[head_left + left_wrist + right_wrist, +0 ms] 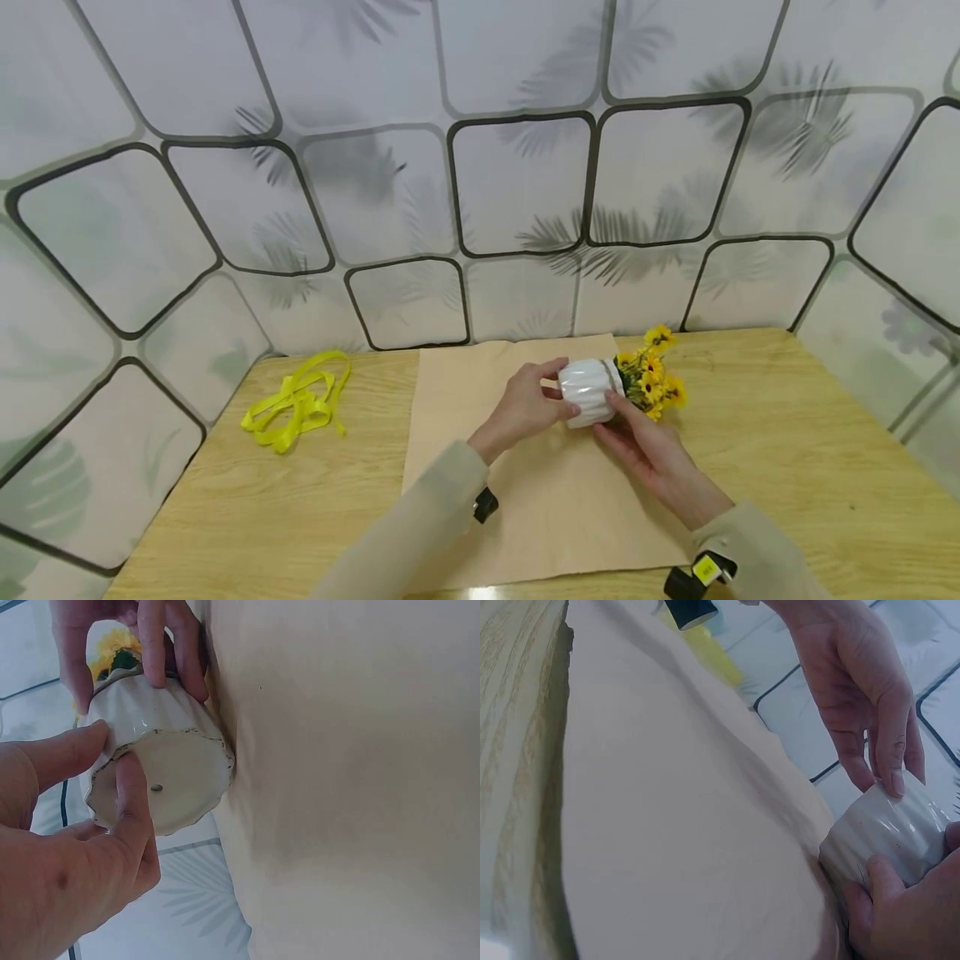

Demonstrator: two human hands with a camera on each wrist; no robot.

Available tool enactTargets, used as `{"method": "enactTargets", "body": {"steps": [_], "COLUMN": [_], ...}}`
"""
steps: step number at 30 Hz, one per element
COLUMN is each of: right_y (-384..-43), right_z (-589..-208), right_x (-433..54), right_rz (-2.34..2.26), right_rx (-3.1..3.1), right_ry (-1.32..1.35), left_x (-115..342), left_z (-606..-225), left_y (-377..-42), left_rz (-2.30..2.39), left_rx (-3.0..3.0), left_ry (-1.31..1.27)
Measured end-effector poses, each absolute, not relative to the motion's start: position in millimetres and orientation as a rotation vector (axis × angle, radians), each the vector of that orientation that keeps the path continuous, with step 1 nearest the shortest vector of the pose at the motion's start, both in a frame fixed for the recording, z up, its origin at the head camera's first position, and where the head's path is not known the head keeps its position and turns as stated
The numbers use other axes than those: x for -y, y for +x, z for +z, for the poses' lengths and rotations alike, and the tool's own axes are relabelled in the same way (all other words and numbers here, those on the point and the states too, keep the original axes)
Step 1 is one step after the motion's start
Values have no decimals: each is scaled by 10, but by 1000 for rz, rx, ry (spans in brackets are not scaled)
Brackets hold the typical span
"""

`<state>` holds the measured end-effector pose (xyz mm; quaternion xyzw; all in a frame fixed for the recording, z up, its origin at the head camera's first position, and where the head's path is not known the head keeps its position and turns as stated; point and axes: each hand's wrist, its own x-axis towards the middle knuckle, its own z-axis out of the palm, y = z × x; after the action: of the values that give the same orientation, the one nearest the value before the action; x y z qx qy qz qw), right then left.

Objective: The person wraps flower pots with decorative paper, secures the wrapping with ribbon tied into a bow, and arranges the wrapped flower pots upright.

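A white ribbed flower pot (587,390) lies tipped on its side over a sheet of brown paper (517,525), its mouth facing right. Yellow flowers with dark centres (651,379) stick out of it. My left hand (527,406) grips the pot at its base end, thumb on the near side. At the rim end, my right hand (651,457) holds it with the thumb on the wall and fingers beneath. The left wrist view shows the pot's underside (187,780), with a small hole in the middle and a scalloped, dark-speckled edge.
A loose heap of yellow ribbon (296,408) lies on the wooden table (300,517) to the left of the paper. Behind the table hangs a patterned cloth (517,183) with leaf prints, which also runs along both sides.
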<state>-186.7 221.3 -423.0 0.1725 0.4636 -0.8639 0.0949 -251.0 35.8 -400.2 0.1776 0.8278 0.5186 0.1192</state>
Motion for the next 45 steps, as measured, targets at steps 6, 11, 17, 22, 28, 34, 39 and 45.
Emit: {"method": "enactTargets", "body": {"steps": [6, 11, 17, 22, 28, 34, 39, 45], "right_y": [-1847, -1821, -1800, -1795, -1765, -1726, -1724, -1679], "right_z": [-4272, -4277, -4252, -4239, -4281, -4262, -4186, -4104], "right_x": [-2219, -2265, -2327, -2350, -2395, -2468, -2489, -2510], "right_rz": [-2536, -2527, -2487, -2483, -2344, -1694, -1037, -940], "right_rx": [-1387, -1309, -1230, -1211, -1535, -2376, -2911, -3059], "right_ry": [504, 493, 423, 403, 427, 247, 42, -235], "left_x": [-365, -376, -365, -360, -367, -370, -389, -409], "left_z": [-3995, -3996, -4000, -4016, -4034, -4049, -4048, -4055], "left_y": [-2484, -2477, -2467, -2458, -2441, -2405, -2385, -2371], "left_rz": [1503, 1472, 1499, 1523, 1495, 1501, 1518, 1522], "left_rx": [-2429, -2457, -2434, -2429, -2455, -2451, -2436, -2416], "left_ry": [539, 552, 558, 570, 601, 587, 563, 553]}}
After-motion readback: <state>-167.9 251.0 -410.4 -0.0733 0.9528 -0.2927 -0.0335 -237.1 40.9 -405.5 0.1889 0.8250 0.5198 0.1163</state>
